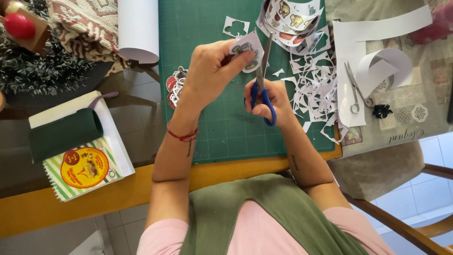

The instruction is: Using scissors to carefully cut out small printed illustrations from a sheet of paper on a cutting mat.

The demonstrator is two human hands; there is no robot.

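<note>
Over the gridded green cutting mat [207, 127], strewn with curled white paper offcuts [316, 89], the right hand [269, 99] gripped blue-handled steel scissors [262, 94], blades parted against a small printed sticker cutout [246, 51] pinched in the left hand [212, 71].

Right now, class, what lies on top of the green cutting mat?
On the cutting mat lie white paper offcuts and a pile of cut stickers. The left hand and forearm cover part of that pile.
</note>
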